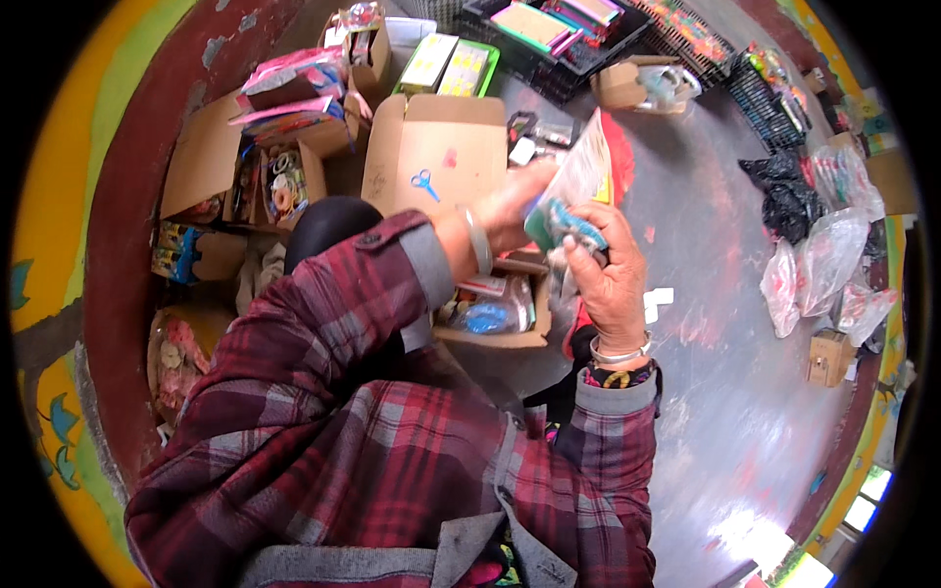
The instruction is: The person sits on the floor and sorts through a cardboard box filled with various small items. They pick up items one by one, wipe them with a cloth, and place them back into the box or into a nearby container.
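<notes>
My left hand (512, 208) is closed on a flat, pale printed packet (585, 162) with green and yellow parts, tilted up in front of me. Its fingers are partly hidden behind the packet. Against the lower part of the packet, my right hand (610, 279) pinches a small crumpled blue-and-grey bundle (573, 227), whose kind I cannot make out. Below my hands sits an open cardboard box (490, 338) with a blue item in clear plastic (487, 316). Beyond my left wrist, blue-handled scissors (424, 183) lie on a brown cardboard surface (441, 127).
Cardboard boxes of small goods (284, 186) crowd the left side. Black plastic crates (549, 59) stand at the far side. Clear plastic bags (831, 260) and a black bag (787, 196) lie at the right. Small white pieces (657, 302) rest on the grey floor (725, 392).
</notes>
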The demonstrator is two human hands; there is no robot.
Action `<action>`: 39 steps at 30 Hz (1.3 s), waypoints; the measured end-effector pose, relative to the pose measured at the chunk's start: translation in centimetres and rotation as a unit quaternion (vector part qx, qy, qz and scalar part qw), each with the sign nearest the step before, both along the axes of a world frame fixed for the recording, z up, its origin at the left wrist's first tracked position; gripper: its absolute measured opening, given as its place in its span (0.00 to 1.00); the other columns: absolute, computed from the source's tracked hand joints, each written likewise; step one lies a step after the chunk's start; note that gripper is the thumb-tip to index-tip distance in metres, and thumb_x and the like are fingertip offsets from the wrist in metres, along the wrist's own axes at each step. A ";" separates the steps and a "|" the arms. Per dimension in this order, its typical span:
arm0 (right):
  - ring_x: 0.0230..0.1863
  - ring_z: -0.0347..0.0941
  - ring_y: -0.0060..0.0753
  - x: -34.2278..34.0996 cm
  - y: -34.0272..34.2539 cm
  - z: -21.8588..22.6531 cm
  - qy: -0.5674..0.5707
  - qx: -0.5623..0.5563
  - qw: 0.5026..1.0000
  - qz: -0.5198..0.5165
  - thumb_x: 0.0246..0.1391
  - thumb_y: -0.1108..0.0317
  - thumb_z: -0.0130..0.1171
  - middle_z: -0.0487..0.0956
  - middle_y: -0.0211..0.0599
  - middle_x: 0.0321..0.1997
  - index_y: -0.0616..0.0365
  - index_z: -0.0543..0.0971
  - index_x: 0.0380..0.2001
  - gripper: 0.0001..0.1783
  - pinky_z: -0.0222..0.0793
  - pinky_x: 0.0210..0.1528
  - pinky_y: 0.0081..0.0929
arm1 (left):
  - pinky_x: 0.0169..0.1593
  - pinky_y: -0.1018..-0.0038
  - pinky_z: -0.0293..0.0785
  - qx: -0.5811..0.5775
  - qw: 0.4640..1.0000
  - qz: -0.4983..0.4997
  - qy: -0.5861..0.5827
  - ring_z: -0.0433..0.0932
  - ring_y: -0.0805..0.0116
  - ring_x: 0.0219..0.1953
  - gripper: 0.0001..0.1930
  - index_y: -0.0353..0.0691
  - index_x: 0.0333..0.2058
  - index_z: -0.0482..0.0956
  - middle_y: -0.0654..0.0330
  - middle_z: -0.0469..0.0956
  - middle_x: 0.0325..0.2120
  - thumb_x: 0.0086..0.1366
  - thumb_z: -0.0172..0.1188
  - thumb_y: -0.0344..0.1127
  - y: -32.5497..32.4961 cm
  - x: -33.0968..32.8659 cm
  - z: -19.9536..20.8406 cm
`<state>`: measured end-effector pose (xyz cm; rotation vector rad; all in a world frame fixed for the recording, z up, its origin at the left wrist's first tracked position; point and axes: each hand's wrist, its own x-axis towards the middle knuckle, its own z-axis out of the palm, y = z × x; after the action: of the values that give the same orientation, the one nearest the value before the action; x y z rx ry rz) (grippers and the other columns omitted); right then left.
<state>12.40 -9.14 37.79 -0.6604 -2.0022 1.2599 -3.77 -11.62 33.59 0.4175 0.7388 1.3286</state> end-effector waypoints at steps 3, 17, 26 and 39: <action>0.39 0.72 0.22 1.6 -0.9 -0.6 0.010 -0.173 0.985 -0.013 0.51 0.72 0.59 0.77 0.30 0.37 0.60 0.75 0.41 0.13 0.68 0.43 0.20 | 0.45 0.67 0.77 -0.052 0.994 0.098 0.000 0.78 0.61 0.44 0.21 0.34 0.52 0.68 0.50 0.76 0.44 0.68 0.46 0.44 0.5 -1.4 0.9; 0.37 0.76 0.28 11.7 2.0 -0.3 0.192 -0.283 0.898 -0.279 0.55 0.70 0.56 0.78 0.36 0.38 0.63 0.73 0.43 0.13 0.75 0.39 0.27 | 0.40 0.73 0.72 -0.084 0.927 -0.182 0.318 0.75 0.69 0.38 0.16 0.40 0.43 0.72 0.61 0.76 0.37 0.56 0.62 0.33 -5.6 -2.0 -8.7; 0.36 0.76 0.24 10.6 1.7 0.0 0.195 -0.299 0.900 -0.249 0.54 0.71 0.56 0.78 0.34 0.37 0.63 0.73 0.43 0.13 0.73 0.39 0.23 | 0.46 0.61 0.70 0.117 0.482 -0.239 0.835 0.73 0.54 0.45 0.12 0.39 0.37 0.73 0.52 0.72 0.38 0.51 0.55 0.29 -8.9 2.1 -14.8; 0.35 0.76 0.24 9.3 1.5 -0.1 0.175 -0.325 0.900 -0.232 0.54 0.72 0.55 0.78 0.34 0.37 0.63 0.72 0.43 0.13 0.73 0.38 0.23 | 0.45 0.69 0.69 0.160 0.416 -0.289 0.847 0.70 0.61 0.44 0.12 0.41 0.37 0.76 0.57 0.72 0.39 0.51 0.56 0.31 -9.8 2.5 -20.0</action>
<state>21.70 -7.68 37.69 -1.0572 -1.0213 1.5961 -1.25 -21.46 13.62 2.2740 1.6782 -0.1729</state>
